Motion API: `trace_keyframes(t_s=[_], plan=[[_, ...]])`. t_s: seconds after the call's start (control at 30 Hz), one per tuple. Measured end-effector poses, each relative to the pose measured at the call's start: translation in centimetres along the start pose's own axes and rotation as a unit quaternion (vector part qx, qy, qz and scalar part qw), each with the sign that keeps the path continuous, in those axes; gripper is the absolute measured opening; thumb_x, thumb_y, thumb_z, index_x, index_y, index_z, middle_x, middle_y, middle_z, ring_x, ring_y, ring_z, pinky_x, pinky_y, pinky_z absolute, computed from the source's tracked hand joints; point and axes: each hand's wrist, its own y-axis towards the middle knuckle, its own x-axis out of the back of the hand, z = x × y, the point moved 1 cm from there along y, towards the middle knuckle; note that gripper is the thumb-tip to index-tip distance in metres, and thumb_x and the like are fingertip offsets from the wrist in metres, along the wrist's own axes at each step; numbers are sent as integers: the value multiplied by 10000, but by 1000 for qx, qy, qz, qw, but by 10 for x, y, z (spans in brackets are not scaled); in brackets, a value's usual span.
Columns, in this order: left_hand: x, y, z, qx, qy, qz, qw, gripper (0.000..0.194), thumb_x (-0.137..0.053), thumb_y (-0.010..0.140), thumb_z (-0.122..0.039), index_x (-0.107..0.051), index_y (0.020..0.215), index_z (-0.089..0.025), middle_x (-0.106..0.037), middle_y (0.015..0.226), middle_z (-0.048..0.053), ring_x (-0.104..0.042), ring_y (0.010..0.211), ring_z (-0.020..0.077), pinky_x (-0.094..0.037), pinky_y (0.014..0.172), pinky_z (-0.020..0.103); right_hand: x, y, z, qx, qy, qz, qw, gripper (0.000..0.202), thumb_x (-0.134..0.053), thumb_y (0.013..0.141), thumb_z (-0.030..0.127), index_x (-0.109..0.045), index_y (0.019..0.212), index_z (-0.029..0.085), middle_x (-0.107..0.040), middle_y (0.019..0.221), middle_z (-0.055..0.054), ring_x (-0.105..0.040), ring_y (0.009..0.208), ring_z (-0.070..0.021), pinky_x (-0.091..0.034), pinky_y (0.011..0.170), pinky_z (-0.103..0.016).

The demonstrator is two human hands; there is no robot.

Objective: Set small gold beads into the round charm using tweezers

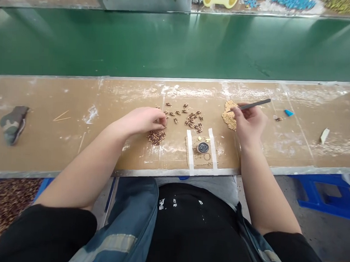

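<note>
My left hand (149,120) is at a pile of small brown and reddish pieces (156,138), its thumb and fingers brought together; whatever they pinch is hidden. In my right hand (251,124) is a pair of dark tweezers (259,103), with its tip over a heap of small yellow grains (229,118). Between the hands lie a cluster of brown pieces (189,120) and several single ones spread to its left. Nearer to me, a small round cup of dark material (203,147) stands between two white tape strips (190,153).
Beyond the brown board runs a green belt-like surface (123,43). Thin sticks (62,117) and a camouflage-patterned fabric item (14,124) lie to the left. A blue piece (288,112) and a pale block (325,135) lie right. Below stands a blue stool (328,195).
</note>
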Motion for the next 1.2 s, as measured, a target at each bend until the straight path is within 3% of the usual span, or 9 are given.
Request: trace_keyframes(t_s=[0.13, 0.3, 0.4, 0.53, 0.67, 0.83, 1.0, 1.2], plan=[[-9, 15, -36, -31, -168, -121, 978, 53, -773, 894, -281, -779, 895, -228, -777, 898, 65, -638, 745, 168, -482, 692, 341, -5, 7, -10, 30, -78, 45, 995, 222, -784, 973, 447, -767, 1072, 248, -772, 891, -13, -706, 753, -178, -615, 799, -387], [-51, 44, -81, -76, -380, -194, 901, 117, -750, 959, -271, -704, 1051, -215, -762, 1080, 75, -648, 771, 125, -551, 722, 317, -1, 5, -21, 31, -115, 45, 992, 344, -731, 992, 584, -771, 1070, 251, -780, 863, -19, -645, 678, -169, -559, 702, -350], [-78, 49, -88, -95, -425, -212, 875, 166, -657, 1017, -234, -650, 1183, -246, -703, 1061, 40, -570, 711, 99, -530, 681, 283, 2, 5, -26, 22, -111, 44, 993, 385, -726, 988, 618, -771, 1084, 248, -773, 860, -20, -625, 655, -159, -541, 673, -338], [-96, 48, -86, -144, -410, -233, 870, 144, -500, 1075, -193, -634, 1088, -245, -664, 958, 24, -599, 808, 138, -511, 714, 296, 2, 5, -26, 3, -94, 63, 994, 367, -739, 985, 595, -776, 1094, 246, -748, 830, -14, -634, 662, -158, -533, 676, -335], [-98, 50, -83, -149, -387, -265, 871, 227, -438, 1075, -168, -650, 1037, -241, -711, 994, 55, -672, 1046, 191, -545, 849, 342, 2, 4, -23, -1, -109, 73, 991, 373, -751, 973, 598, -781, 1103, 250, -768, 844, -11, -562, 615, -136, -487, 628, -315], [-96, 54, -81, -87, -413, -268, 866, 243, -441, 1076, -210, -677, 1039, -254, -704, 955, 55, -676, 960, 194, -548, 828, 347, 4, 2, -17, -7, -112, 66, 991, 352, -770, 968, 585, -781, 1081, 252, -787, 873, -10, -534, 605, -129, -513, 649, -323], [-92, 50, -84, -81, -426, -260, 863, 244, -464, 1044, -191, -696, 997, -250, -708, 946, 73, -689, 1032, 222, -540, 820, 358, 4, 1, -14, -7, -121, 78, 989, 286, -784, 975, 528, -793, 1067, 257, -786, 872, -12, -570, 624, -147, -555, 706, -352], [-90, 49, -88, -98, -465, -238, 847, 166, -560, 979, -203, -724, 953, -216, -721, 998, 53, -531, 699, 134, -466, 686, 327, 5, 0, -12, 1, -125, 71, 990, 260, -781, 978, 497, -799, 1060, 251, -772, 844, -10, -557, 609, -148, -527, 672, -342]])
